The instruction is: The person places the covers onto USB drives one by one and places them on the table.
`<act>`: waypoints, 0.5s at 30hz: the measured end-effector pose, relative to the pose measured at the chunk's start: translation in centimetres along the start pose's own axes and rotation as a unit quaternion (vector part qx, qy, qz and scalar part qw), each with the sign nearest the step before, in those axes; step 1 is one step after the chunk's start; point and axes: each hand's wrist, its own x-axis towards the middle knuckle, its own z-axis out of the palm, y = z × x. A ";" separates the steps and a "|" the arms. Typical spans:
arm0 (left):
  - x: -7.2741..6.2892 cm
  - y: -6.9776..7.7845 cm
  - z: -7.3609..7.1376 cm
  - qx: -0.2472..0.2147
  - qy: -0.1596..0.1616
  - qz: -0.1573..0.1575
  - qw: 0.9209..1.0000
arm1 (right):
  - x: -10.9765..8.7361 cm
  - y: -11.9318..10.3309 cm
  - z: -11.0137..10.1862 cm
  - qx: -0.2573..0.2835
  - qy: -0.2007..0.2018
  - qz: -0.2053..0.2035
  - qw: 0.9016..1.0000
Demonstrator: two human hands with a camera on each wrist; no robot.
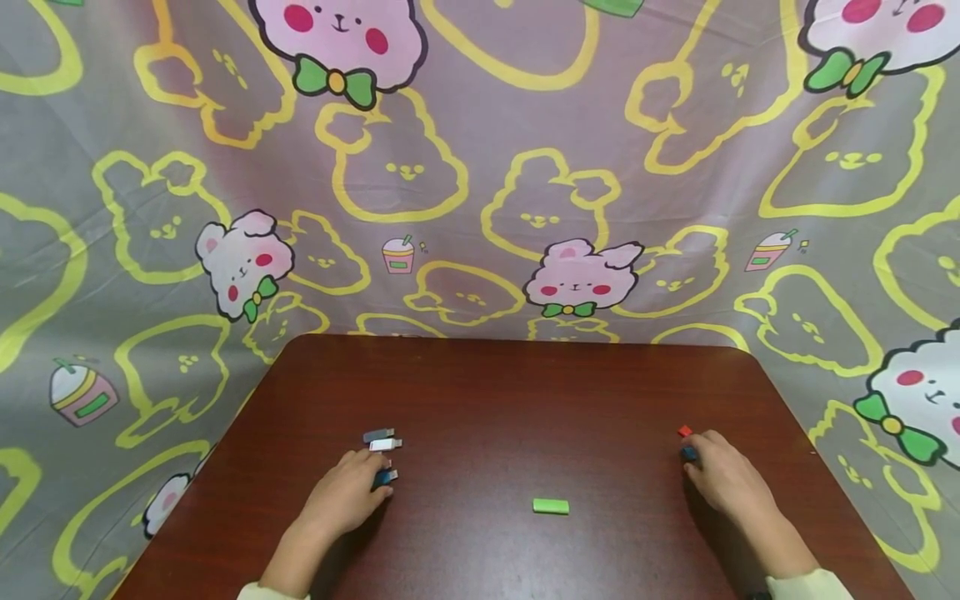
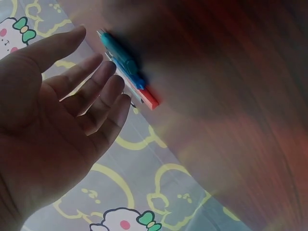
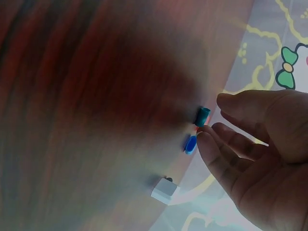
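Observation:
My left hand (image 1: 343, 493) is over a group of USB sticks on the left of the table, fingers loosely bent and apart in the left wrist view. A grey stick (image 1: 378, 435) and a white stick (image 1: 382, 445) lie beyond its fingertips; a blue stick (image 1: 384, 477) shows between thumb and fingers. The left wrist view also shows a teal stick (image 2: 119, 52) and a red one (image 2: 150, 99). At the right, my right hand (image 1: 723, 471) has thumb and fingers apart beside small caps: red (image 1: 686, 431), blue (image 3: 190, 144) and teal (image 3: 202, 117).
A lime green cap-like piece (image 1: 551, 506) lies near the middle front of the brown table (image 1: 480, 400). A pale block (image 3: 164, 190) shows in the right wrist view. A cartoon-printed curtain (image 1: 480, 125) surrounds the table's back and sides.

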 end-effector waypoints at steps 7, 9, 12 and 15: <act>0.0 -0.4 0.3 0.010 -0.002 -0.005 1.000 | 0.2 0.2 0.3 -0.001 0.002 -0.004 1.000; 0.0 -0.5 0.3 0.012 -0.003 -0.004 1.000 | 0.3 0.3 0.4 0.000 0.003 -0.006 1.000; 0.1 -0.6 0.3 0.017 -0.005 -0.002 1.000 | 0.3 0.4 0.5 -0.002 0.002 -0.007 1.000; 0.2 -0.6 0.3 0.019 -0.009 -0.002 1.000 | 0.5 0.5 0.5 -0.004 -0.005 -0.002 1.000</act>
